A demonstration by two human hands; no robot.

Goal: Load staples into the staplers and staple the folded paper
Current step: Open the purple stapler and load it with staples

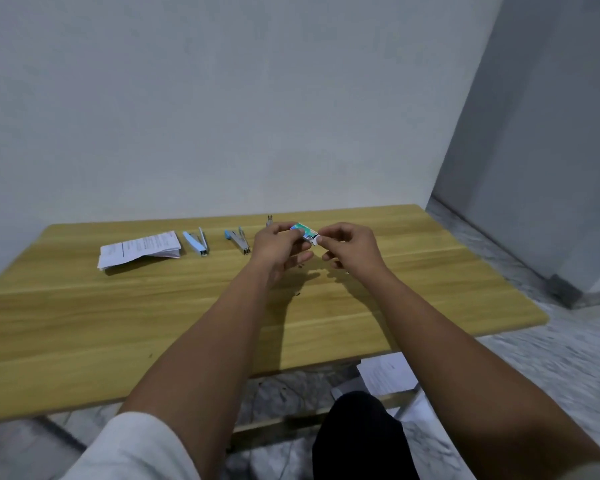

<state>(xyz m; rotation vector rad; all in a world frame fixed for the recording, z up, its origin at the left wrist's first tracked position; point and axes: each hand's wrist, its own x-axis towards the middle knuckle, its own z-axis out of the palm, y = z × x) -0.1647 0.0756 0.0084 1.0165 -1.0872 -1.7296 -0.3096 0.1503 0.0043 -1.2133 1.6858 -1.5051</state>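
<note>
Wooden table against grey wall; left hand, right hand both pinch staple box; marbled floor.

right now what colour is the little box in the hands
Mostly green and white, the staple box seen from the head view.

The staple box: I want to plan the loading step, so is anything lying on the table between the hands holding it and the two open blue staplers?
Nothing visible. The staple box is held above the table by the left hand and right hand. The bare wooden table runs from there to the nearer stapler and farther stapler.
</note>
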